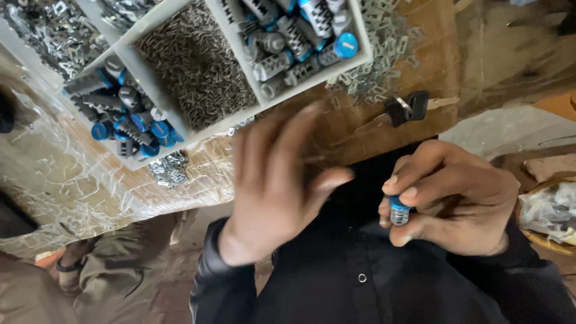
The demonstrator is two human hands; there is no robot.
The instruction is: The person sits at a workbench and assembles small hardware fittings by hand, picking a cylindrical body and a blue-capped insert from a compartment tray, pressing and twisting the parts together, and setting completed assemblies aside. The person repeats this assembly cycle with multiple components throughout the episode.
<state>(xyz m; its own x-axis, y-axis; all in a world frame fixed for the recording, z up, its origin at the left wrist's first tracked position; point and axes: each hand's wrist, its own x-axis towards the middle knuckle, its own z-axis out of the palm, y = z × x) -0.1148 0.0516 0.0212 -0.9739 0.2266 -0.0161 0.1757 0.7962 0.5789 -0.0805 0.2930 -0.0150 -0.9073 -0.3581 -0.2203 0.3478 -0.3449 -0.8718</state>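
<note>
A small lock cylinder (399,212), silver-bodied with a blue end, is pinched in the right hand (447,198); thumb and fingers are clenched round it, low at the right of the view, above a dark garment (360,270). The left hand (273,186) is seen blurred just beside it, fingers spread, its grip released and nothing held. Beyond the hands, a wooden bench (354,129) is covered partly by clear plastic sheeting (90,186). A pair of black-headed keys (408,108) is laid on the wood, near a loose heap of small flat metal plates (384,54). A white divided tray (180,129) is set further back: more blue-ended cylinders (129,117) are piled in one compartment, tiny metal pins (195,66) fill the middle one, and another batch of cylinders (300,36) is stacked in the next. A small cluster of metal parts (171,168) is spilled just below the tray's edge.
</note>
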